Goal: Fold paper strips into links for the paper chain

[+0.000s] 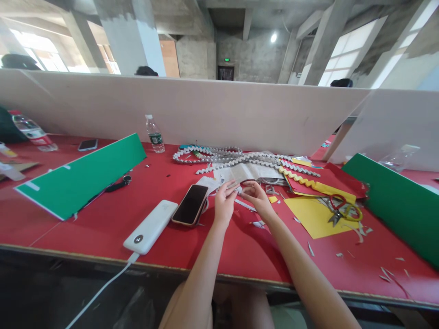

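A small piece of folded paper strip (239, 189) is pinched between the left hand (224, 201) and the right hand (257, 197), just above the red table (103, 219) at the centre of the frame. Both hands are closed on it with the fingertips, the left from the left side, the right from the right; the fold itself is too small to be read. Judged from this, a folding step on a zigzag paper chain is in hand, and the next crease would call for a firm pinch and a square alignment of the two strips.

Behind the hands, finished chains (219, 155) of grey-white paper are piled at the upper centre, and a yellow chain (302, 179) is laid to the right of them. A yellow sheet (312, 219) is spread at the right, with scissors (339, 208) lying on its upper edge. Paper scraps are scattered along the lower right of the table.

To the left of the hands a phone (190, 204) is laid face up, and beside it a power bank (151, 227) with a white cable.

As to containers, a bottle (155, 134) stands upright at the upper centre-left, cap on; its fill cannot be told. A second bottle (32, 131) lies on its side at the upper left, seemingly almost empty.
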Available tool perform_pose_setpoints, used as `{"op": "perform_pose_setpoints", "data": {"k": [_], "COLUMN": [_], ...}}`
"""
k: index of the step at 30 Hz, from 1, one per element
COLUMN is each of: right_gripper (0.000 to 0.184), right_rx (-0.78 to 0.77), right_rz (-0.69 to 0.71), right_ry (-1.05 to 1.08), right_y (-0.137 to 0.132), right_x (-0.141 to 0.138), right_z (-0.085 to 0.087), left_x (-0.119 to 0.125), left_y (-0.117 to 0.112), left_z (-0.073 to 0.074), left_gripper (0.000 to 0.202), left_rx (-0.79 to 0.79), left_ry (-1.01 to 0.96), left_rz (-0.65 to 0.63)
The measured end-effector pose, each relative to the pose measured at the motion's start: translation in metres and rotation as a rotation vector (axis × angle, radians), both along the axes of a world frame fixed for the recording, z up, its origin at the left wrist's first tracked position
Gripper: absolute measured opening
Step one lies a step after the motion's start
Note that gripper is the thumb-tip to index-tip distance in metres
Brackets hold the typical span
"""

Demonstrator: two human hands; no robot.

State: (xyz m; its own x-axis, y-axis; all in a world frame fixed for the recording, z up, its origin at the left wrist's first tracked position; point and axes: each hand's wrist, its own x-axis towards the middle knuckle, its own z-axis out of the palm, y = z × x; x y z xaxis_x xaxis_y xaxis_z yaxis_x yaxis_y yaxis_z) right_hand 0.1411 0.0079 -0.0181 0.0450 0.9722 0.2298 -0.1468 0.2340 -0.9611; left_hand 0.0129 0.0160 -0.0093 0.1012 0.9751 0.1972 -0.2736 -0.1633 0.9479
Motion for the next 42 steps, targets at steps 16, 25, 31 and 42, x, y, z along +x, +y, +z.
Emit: {"op": "perform_pose_setpoints", "data": {"k": [16,25,31,42], "right_gripper": [0.024,0.021,0.024,0.028], "right_rx": [0.201,0.232,0.204,0.154], "right_rz": [-0.156,-0.208,-0.241,-0.205], "right_ry": [-0.135,-0.157,-0.169,-0.206], "right_y": [-0.004,-0.002,-0.003,-0.003], "right_x": [-0.003,-0.005,-0.007,-0.008], "right_z": [0.004,-0.002,-0.003,0.001], "left_x": [0.001,0.0,0.003,0.002], "left_y": [-0.002,-0.003,-0.001,0.0], "left_z": [0.004,0.006,0.002,-0.006], "left_gripper": [0.026,0.023,0.022,0.032], "left_rx": [0.103,0.148,0.106,0.072], "left_ry": [0.085,0.148,0.094,0.168], "left_rz": [-0.005,0.02,0.022,0.196]}}
